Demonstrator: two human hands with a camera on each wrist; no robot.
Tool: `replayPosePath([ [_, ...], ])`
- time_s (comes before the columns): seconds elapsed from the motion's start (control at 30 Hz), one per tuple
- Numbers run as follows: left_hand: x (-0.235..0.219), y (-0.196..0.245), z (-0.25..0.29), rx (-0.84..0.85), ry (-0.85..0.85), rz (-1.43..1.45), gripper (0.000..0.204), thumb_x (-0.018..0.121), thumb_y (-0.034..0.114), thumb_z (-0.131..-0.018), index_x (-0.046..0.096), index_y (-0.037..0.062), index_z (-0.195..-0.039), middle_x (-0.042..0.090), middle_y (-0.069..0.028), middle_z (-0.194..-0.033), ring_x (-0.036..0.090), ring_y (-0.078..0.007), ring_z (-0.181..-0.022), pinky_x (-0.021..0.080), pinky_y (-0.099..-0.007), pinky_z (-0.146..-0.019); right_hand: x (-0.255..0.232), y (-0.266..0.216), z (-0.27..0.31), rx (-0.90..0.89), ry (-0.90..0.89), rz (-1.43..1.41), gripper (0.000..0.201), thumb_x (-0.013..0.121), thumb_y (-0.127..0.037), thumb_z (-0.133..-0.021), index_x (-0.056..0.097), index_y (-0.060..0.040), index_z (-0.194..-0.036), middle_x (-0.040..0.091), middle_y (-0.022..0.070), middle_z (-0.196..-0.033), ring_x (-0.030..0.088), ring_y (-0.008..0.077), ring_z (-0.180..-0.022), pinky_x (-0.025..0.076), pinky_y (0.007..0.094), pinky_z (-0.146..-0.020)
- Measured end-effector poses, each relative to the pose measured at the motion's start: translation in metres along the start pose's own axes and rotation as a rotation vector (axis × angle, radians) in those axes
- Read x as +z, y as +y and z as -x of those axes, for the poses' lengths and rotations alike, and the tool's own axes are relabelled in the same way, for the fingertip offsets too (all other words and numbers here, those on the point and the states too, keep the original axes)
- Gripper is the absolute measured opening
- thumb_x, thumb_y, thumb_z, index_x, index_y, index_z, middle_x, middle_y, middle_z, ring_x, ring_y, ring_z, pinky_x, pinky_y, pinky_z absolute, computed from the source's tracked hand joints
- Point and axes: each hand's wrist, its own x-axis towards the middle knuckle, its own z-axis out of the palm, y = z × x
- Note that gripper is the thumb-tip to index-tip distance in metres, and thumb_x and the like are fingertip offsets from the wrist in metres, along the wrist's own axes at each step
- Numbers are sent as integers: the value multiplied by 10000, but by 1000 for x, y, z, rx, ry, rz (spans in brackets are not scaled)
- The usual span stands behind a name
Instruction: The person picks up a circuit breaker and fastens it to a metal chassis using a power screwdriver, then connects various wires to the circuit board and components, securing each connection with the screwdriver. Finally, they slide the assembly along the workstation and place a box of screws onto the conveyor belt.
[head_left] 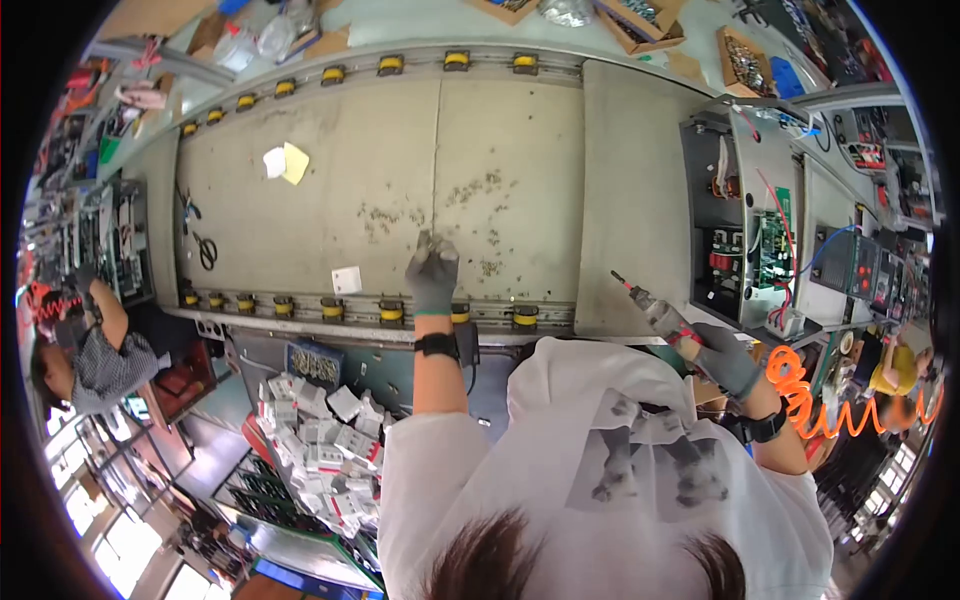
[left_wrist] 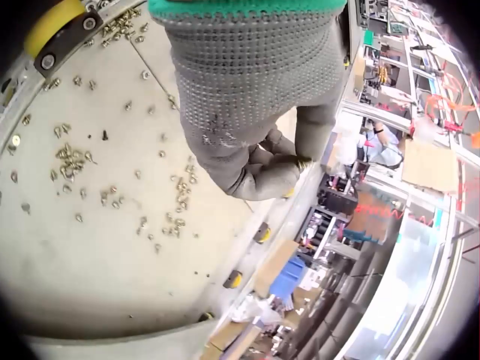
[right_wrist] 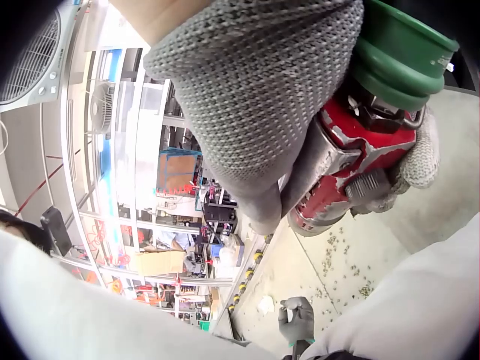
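My gloved left hand [head_left: 433, 275] is over the grey board, close to loose screws [head_left: 488, 185] scattered there. In the left wrist view its fingers [left_wrist: 262, 176] are curled, and a small brass-coloured screw [left_wrist: 304, 163] shows at the pinch of thumb and finger. My gloved right hand [head_left: 727, 362] grips an air screwdriver [head_left: 655, 312] over the right part of the board, its bit pointing up and left. In the right wrist view the screwdriver's worn red body [right_wrist: 337, 169] sits within the curled fingers, with a green collar [right_wrist: 397, 56] at its rear.
Yellow rollers [head_left: 391, 311] line both long sides of the board. Scissors [head_left: 205, 252], a yellow paper [head_left: 295, 163] and a small white box [head_left: 346, 280] lie on it. An opened electronics unit [head_left: 770, 245] stands at right, near an orange coiled hose [head_left: 800, 400]. White boxes [head_left: 330, 450] are piled at lower left.
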Motion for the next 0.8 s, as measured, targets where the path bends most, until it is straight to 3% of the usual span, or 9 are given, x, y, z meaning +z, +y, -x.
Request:
replayPosePath([
  [0.07, 2, 4, -1, -86, -170, 80, 260, 530, 14, -750, 541, 42, -1008, 376, -19, -786, 373, -149, -734, 370, -307, -708, 2, 9, -4, -48, 30, -51, 385, 611, -362, -850, 600, 13, -939, 526, -6, -687, 470, 83, -607, 387, 250, -530],
  [0.2, 34, -3, -4, -139, -47, -67, 210, 518, 29, -738, 570, 40, -941, 420, -32, -822, 378, -173, -746, 370, -324, -702, 6, 17, 0, -42, 115, -40, 405, 632, -383, -837, 602, 5, -949, 539, 15, -685, 485, 85, -599, 401, 260, -526],
  [0.27, 53, -14, -7, -192, -53, -130, 191, 529, 25, -760, 568, 45, -946, 496, -63, -853, 464, -200, -760, 434, -320, -665, 7, 16, 11, 36, 72, -32, 414, 636, -385, -831, 602, 9, -953, 554, 36, -684, 513, 98, -610, 413, 267, -540],
  [0.33, 69, -31, -11, -128, 33, -433, 161, 504, -10, -771, 561, 26, -917, 532, -70, -845, 535, -214, -790, 494, -298, -664, 4, 33, 17, 11, 105, -6, 454, 640, -415, -818, 605, 7, -983, 591, 65, -710, 551, 122, -628, 434, 278, -564],
  [0.37, 73, -41, -13, -165, -139, -526, 139, 496, -27, -795, 550, 22, -915, 570, -85, -836, 581, -214, -768, 536, -258, -667, 4, 39, 23, -26, 113, 13, 496, 637, -449, -808, 603, 7, -999, 604, 79, -726, 565, 137, -644, 445, 287, -583],
  [0.53, 120, -119, 20, -234, -146, -905, 148, 526, -26, -807, 553, 25, -943, 565, -75, -887, 586, -168, -822, 536, -244, -721, -4, 74, 69, -78, 127, 175, 672, 631, -592, -742, 591, -2, -1061, 637, 155, -894, 616, 243, -841, 473, 334, -752],
  [0.57, 122, -128, 26, -259, -177, -958, 173, 542, -24, -806, 554, 24, -973, 557, -72, -930, 587, -159, -879, 533, -246, -750, -2, 85, 71, -98, 178, 120, 571, 727, -476, -715, 596, -5, -1010, 607, 81, -770, 566, 149, -667, 460, 307, -614],
  [0.7, 155, -211, 73, -400, -186, -934, 341, 567, 10, -836, 479, 45, -1164, 557, -87, -1023, 593, -160, -896, 530, -241, -756, -2, 129, 109, -206, 298, 26, 544, 723, -453, -728, 590, -4, -1005, 603, 101, -774, 563, 171, -706, 448, 323, -653],
  [0.8, 157, -265, 94, -590, -219, -908, 319, 595, 57, -860, 484, 38, -1158, 532, -81, -1050, 569, -132, -854, 532, -209, -711, 2, 166, 137, -169, 350, -85, 504, 729, -402, -740, 582, 0, -1005, 589, 111, -775, 537, 175, -731, 432, 335, -679],
])
